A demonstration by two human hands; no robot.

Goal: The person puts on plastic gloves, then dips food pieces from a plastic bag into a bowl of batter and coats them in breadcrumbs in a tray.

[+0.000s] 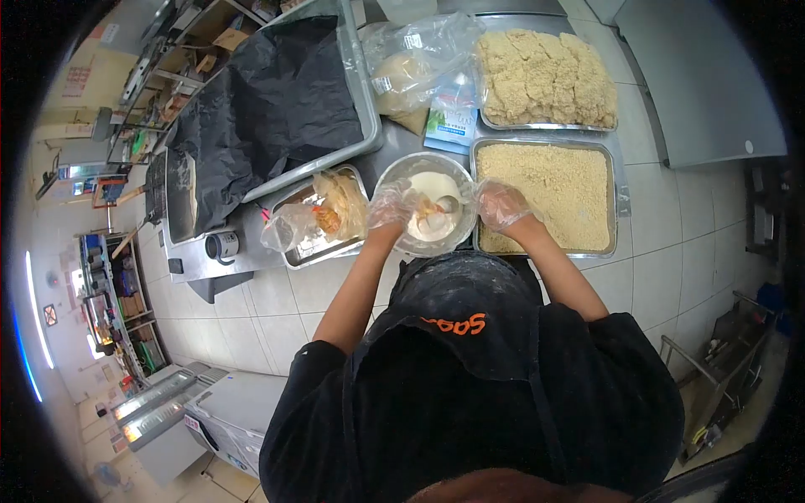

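Note:
A round bowl (426, 248) holds a white mixture (432, 183) with pale orange pieces (428, 210) in it. The round head of a metal ladle or spoon (449, 204) lies in the mixture. My left hand (390, 207), in a clear plastic glove, is at the bowl's left side, its fingers reaching over the rim. At the right rim is my right hand (501, 206), also gloved, beside the tray of pale crumbs (558, 249); its fingers look bent, but the glove blurs them. Left of the bowl, a metal tray (312, 259) carries a plastic bag (340, 197) with orange food pieces.
Crumb-coated pieces (545, 80) fill another tray at the back right. A blue-white packet (453, 116) and clear bags (411, 71) stand behind the bowl. A large grey tub (367, 109) draped with black plastic (277, 101) is at the left, near a mug (222, 246).

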